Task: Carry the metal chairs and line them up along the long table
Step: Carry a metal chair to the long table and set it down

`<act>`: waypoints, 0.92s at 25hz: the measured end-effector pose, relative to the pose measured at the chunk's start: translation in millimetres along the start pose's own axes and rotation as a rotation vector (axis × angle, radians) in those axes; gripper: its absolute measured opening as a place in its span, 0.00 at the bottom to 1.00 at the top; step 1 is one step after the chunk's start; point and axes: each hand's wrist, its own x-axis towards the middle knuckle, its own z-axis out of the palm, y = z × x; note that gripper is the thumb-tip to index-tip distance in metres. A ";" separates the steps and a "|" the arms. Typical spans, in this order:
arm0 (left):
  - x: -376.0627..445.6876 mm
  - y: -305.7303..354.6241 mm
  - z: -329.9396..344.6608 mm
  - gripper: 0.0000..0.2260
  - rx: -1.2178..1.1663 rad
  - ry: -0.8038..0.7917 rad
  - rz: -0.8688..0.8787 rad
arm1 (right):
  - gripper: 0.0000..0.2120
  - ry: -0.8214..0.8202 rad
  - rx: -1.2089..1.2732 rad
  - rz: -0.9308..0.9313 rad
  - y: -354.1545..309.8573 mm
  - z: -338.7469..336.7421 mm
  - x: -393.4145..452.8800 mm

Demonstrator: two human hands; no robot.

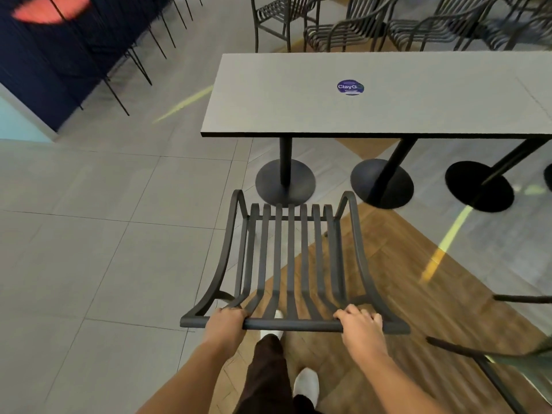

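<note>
A dark metal slatted chair (291, 258) is in front of me, its seat pointing toward the long grey table (388, 97). My left hand (224, 322) grips the left part of the chair's top back rail. My right hand (360, 324) grips the right part of the same rail. The chair's front edge is close to the table's near left end, by the leftmost round pedestal base (285, 182). Several more metal chairs (373, 22) stand along the table's far side.
Two more black pedestal bases (382, 183) stand under the table to the right. Part of another metal chair (493, 354) is at my lower right. A dark blue partition with thin black legs (74, 55) is at the upper left. Grey tiles lie to the left.
</note>
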 end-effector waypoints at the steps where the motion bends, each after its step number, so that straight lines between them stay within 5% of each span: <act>1: 8.5 -2.0 -4.4 0.13 -0.001 -0.004 0.002 | 0.19 0.007 -0.005 0.000 -1.3 -4.4 8.2; 23: 219.8 -44.5 -122.9 0.13 0.010 -0.039 0.019 | 0.23 -0.027 -0.001 0.023 -43.1 -126.9 222.8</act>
